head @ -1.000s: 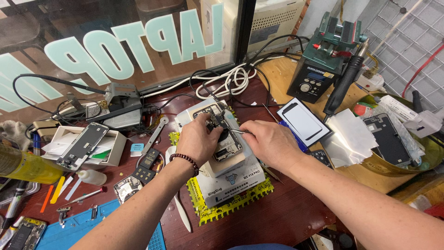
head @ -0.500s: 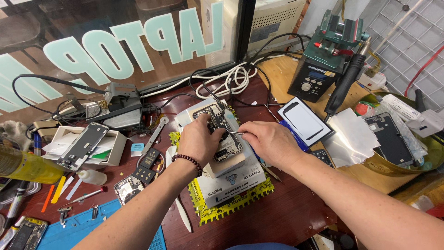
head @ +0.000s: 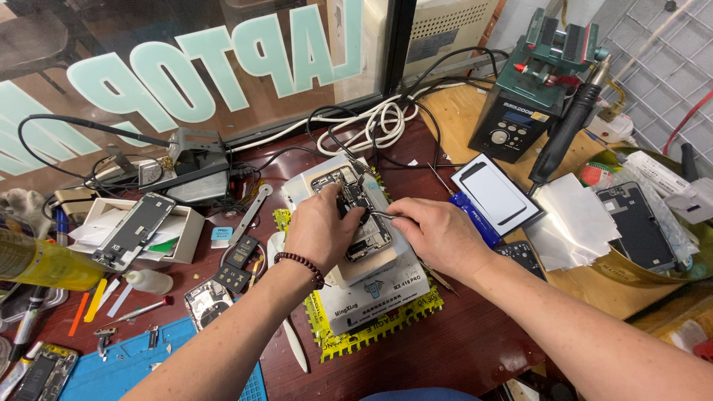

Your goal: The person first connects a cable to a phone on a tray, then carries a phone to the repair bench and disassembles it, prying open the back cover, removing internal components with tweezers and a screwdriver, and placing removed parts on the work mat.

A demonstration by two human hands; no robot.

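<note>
At centre frame, my left hand [head: 321, 230] presses the opened phone [head: 359, 212] flat on its white block, fingers curled over its edge, while my right hand [head: 438, 234] pinches fine tweezers [head: 380, 215]; best worked slowly, wrist braced on the bench [head: 475, 341].

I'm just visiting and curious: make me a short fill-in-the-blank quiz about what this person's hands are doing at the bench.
1. Both hands work on an opened ____ lying on a white block.
2. The right hand holds thin metal ____, tips pointed at the device's insides.
3. The left hand wears a dark beaded ____ at the wrist.
4. The block sits on a mat edged in ____.

Missing words: phone; tweezers; bracelet; yellow.
</note>
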